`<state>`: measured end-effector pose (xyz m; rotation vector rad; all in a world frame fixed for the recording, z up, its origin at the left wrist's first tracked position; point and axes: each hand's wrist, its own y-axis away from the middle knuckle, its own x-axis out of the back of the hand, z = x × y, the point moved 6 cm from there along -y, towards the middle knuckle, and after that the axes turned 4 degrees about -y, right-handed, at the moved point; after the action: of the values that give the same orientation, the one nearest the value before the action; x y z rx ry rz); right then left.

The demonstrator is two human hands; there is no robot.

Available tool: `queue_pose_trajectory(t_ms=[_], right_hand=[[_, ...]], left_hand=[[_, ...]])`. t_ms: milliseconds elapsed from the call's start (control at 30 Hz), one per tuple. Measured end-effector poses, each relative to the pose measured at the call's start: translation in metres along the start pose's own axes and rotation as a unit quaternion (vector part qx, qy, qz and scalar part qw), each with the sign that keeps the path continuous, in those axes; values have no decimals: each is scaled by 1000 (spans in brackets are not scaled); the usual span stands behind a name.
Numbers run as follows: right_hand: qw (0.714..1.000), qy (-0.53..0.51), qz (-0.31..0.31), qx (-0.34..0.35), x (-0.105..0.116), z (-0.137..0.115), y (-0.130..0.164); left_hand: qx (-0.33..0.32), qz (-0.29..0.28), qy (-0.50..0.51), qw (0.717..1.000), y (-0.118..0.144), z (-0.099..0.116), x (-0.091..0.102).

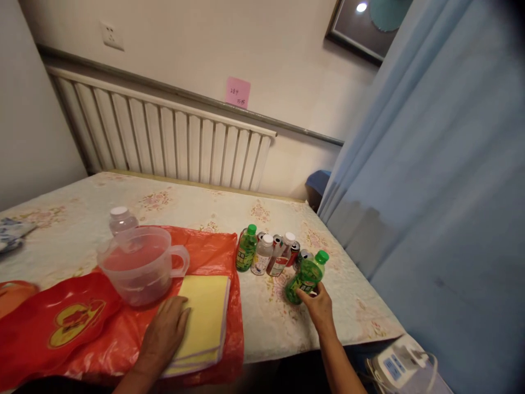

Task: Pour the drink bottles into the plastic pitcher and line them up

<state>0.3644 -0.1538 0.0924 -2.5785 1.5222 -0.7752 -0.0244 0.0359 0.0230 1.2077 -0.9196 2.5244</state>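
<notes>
Right of centre in the frame, the right hand [319, 304] wraps its fingers around the base of a green bottle [305, 277], which tilts, its cap pointing to the upper right. The left hand [166, 330] lies flat, fingers together, on a yellow cloth [205, 312] at lower centre, beside a plastic jug [141, 262].

- Right hand [318, 306] grips a tilted green bottle [305, 278] beside a cluster of small bottles and cans [270, 254].
- Left hand [166, 328] rests flat on a yellow cloth [205, 312], near a clear plastic jug [141, 262] on red plastic bags [82, 323].
</notes>
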Motion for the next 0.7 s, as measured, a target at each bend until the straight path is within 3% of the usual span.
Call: queue_pose_trajectory(t_ms=[233,700], right_hand=[[999,12,35,-12,-16,26,-31],[999,8,41,9,-55,42,-56]], left_hand=[[-60,19,-108,992,11,-8,-17],[-67,28,-116,991,15,-17,-21]])
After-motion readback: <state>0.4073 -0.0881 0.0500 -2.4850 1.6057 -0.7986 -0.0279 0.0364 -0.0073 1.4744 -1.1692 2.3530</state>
